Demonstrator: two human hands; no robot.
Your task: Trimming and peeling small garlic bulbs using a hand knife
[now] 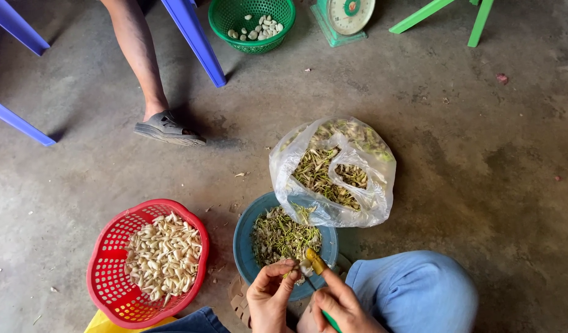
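floor [469,185]: bare grey concrete, everything sits on it
clear bag [333,172]: open plastic, full of green-yellow trimmings, leans on far rim of teal bowl
red basket [111,290]: to the person's left, heaped with pale peeled pieces
teal bowl [244,246]: just ahead of both hands, holds green scraps
green basket [234,18]: far side, a few pale pieces inside; green scale [342,18] beside it
bystander: bare leg and dark sandal [167,128] between blue chair legs
left hand [268,299]: fingers pinching a small pale piece [303,267] over bowl's near rim
right hand [342,305]: fingers closed around small knife [316,262], yellow tip, green handle
key relation: piece sits at left fingertips, touching knife tip; knife axis runs diagonally up-left from right hand; piece's own axis too small to tell
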